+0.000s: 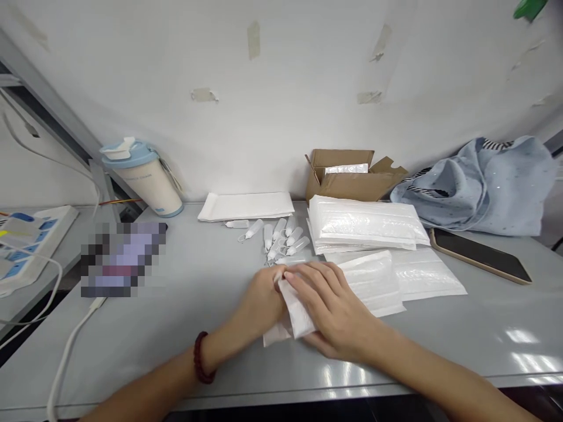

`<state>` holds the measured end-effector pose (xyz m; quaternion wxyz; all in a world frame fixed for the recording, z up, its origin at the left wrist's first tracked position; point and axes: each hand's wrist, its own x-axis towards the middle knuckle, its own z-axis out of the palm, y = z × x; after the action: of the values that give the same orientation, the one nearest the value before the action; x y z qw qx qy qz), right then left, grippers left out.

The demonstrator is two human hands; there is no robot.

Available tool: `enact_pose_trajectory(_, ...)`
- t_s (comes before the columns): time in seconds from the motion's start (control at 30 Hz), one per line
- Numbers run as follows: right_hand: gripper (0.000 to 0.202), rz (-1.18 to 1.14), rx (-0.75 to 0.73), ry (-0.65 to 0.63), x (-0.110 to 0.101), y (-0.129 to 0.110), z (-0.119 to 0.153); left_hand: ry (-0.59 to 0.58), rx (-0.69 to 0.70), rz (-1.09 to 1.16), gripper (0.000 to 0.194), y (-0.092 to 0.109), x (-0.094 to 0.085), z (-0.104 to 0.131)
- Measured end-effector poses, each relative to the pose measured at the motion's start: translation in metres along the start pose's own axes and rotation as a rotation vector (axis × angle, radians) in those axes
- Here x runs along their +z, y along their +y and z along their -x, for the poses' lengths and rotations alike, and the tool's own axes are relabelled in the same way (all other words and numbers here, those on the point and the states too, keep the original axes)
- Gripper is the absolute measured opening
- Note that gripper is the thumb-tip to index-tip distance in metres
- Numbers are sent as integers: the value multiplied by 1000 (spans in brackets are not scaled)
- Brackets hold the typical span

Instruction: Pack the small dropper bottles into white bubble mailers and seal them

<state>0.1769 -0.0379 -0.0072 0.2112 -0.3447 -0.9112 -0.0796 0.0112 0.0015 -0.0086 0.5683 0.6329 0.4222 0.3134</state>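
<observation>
L hand [264, 299] closed round near side of white mailer [303, 313]; R hand [336, 299] pinching its upper edge btwn thumb & fingers, so both hands are pressed on it, hands close together. Mailer is up in the grip, above front part of grey tabletop [176, 328]; can't tell if its bottom edge touches. Red beaded bracelet [203, 357] on L wrist.

Tabletop: smooth, glossy, w/ bright lamp glare R of grip & along front edge. Just beyond grip: cluster of small clear bottles [268, 237], white caps, lying loose; behind them a flat white envelope [246, 206] near the wall. Just R of grip: loose mailers [426, 272], overlapping, then a stack of mailers [365, 223] farther back. Behind stack: open cardboard box [352, 184], white packet inside. Far R: blue cloth bag [497, 187], dark phone [481, 255] lying in front of it.

Well L of grip: purple phone [132, 258], partly pixelated, white cable [65, 357] at its near end; behind, cream/blue tumbler [149, 181], tilted; far L, white power strip [39, 252].

Bkgd: white wall [299, 70] w/ old tape scraps [254, 40], grey metal frame [48, 94] far L.
</observation>
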Motion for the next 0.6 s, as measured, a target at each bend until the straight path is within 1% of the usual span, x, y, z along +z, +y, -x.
enact_pose_trajectory(0.1, 56, 251, -9, 63, 5, -2, 1, 40, -125, 81, 17, 5, -11, -5)
enact_pose_trajectory(0.17, 52, 337, -7, 66, 7, -1, 2, 57, -171, 127, 22, 7, -17, -7)
enact_pose_trajectory(0.27, 49, 364, 14, 56, 7, 2, 4, 67, -168, 157, 26, 9, -21, -7)
enact_pose_trajectory(0.37, 54, 356, 77, 52, 6, 6, 4, 91, -130, 135, 28, 10, -23, -7)
enact_pose_trajectory(0.47, 59, 371, 154, -7, 8, 8, 4, 122, -79, 124, 32, 12, -25, -7)
enact_pose_trajectory(0.53, 59, 383, 171, -62, 11, 8, 4, 140, -74, 164, 34, 15, -25, -7)
enact_pose_trajectory(0.6, 58, 381, 170, -82, 14, 9, 4, 153, -76, 195, 36, 16, -25, -8)
